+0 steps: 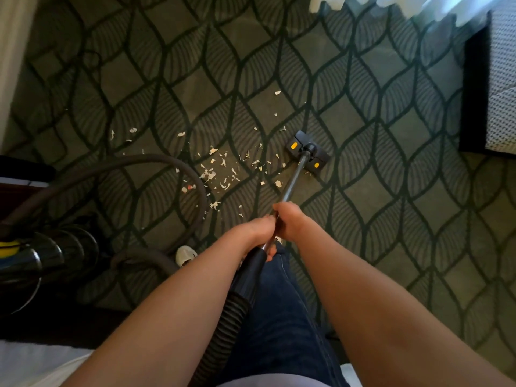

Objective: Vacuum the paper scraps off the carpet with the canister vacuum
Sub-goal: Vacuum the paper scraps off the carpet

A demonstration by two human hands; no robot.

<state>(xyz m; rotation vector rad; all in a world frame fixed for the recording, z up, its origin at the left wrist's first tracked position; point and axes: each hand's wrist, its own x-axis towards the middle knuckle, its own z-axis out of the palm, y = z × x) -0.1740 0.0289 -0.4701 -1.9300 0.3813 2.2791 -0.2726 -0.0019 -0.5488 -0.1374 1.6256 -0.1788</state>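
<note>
White paper scraps [215,171] lie scattered on the dark leaf-patterned carpet [391,191], mostly left of the vacuum's floor head [307,152]. The head is black with two yellow marks and rests flat on the carpet at the right edge of the scraps. A metal wand [293,180] runs from it back to my hands. My left hand [257,233] grips the wand's lower end where the black handle begins. My right hand [290,219] grips the wand just ahead of it. The black ribbed hose [234,308] runs down beside my leg.
The canister vacuum [25,261], black with yellow, stands at the left, and its hose [156,160] loops over the carpet near the scraps. A white shoe [184,255] shows by the hose. A dark-edged bed or furniture piece [474,93] stands at the right, curtains [391,4] at the top.
</note>
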